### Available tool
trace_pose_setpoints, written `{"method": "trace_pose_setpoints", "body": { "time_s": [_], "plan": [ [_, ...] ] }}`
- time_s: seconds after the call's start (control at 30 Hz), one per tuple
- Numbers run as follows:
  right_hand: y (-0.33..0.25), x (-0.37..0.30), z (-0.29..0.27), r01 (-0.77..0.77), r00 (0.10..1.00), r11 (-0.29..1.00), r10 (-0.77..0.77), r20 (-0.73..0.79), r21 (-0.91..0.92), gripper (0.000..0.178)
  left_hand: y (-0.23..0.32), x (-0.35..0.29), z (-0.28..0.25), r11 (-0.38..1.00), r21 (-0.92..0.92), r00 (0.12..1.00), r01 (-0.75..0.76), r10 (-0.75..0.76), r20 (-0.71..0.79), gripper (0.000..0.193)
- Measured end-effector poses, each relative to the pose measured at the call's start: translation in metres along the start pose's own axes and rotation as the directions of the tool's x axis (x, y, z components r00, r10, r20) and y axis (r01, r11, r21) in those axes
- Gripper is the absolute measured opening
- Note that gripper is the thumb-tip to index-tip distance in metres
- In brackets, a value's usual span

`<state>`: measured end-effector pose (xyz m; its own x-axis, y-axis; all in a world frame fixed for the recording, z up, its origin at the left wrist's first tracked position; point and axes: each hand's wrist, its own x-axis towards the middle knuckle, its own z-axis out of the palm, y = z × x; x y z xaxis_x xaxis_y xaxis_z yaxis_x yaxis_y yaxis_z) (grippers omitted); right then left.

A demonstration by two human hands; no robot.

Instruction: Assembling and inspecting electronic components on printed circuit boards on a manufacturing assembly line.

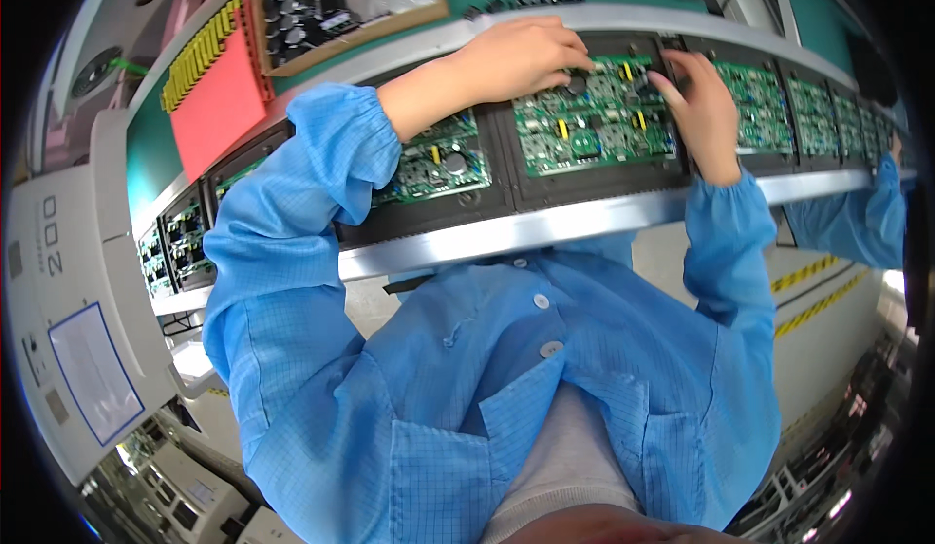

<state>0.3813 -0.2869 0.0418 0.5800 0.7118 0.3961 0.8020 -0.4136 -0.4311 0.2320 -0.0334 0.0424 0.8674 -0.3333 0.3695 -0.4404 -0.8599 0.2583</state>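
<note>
A green circuit board [545,150] lies in a black carrier frame in front of me, with yellow parts and round dark parts on it. My left hand [526,59] reaches over its far left part. Its fingers are bent closed at a black cylindrical capacitor [577,84], the tips partly hiding it. Over the far right edge of the same board is my right hand [706,111]. Its thumb and forefinger are apart, the thumb close by another dark round part [645,86].
More boards in carriers [760,106] line the metal-edged conveyor [545,221] on both sides. Behind it stand a cardboard box [355,28] of black parts, a red sheet [219,106] and a row of yellow parts [203,57]. A co-worker's blue sleeve [847,218] shows at right.
</note>
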Motion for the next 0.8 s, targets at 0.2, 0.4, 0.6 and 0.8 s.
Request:
{"method": "trace_pose_setpoints", "body": {
  "time_s": [0.2,0.4,0.6,0.8],
  "plan": [
    [0.028,-0.076,-0.012,-0.183,0.942,0.951,0.242,-0.234,0.248,0.011,-0.102,-0.062,-0.072,0.875,0.212,0.869,0.435,-0.346,-0.355,0.022],
    [-0.001,-0.106,0.016,-0.139,0.93,0.959,0.212,-0.301,0.246,0.011,-0.161,-0.079,-0.083,0.952,0.274,0.991,0.137,-0.133,-0.033,0.031],
    [0.003,-0.105,0.015,-0.171,0.924,0.947,0.25,-0.288,0.272,0.011,-0.182,-0.076,-0.091,0.902,0.43,0.964,-0.042,-0.077,0.256,0.038],
    [0.007,-0.107,0.018,-0.18,0.926,0.944,0.257,-0.277,0.276,0.01,-0.218,-0.061,-0.106,0.853,0.41,0.944,0.323,-0.26,-0.202,0.032]
  ]
}}
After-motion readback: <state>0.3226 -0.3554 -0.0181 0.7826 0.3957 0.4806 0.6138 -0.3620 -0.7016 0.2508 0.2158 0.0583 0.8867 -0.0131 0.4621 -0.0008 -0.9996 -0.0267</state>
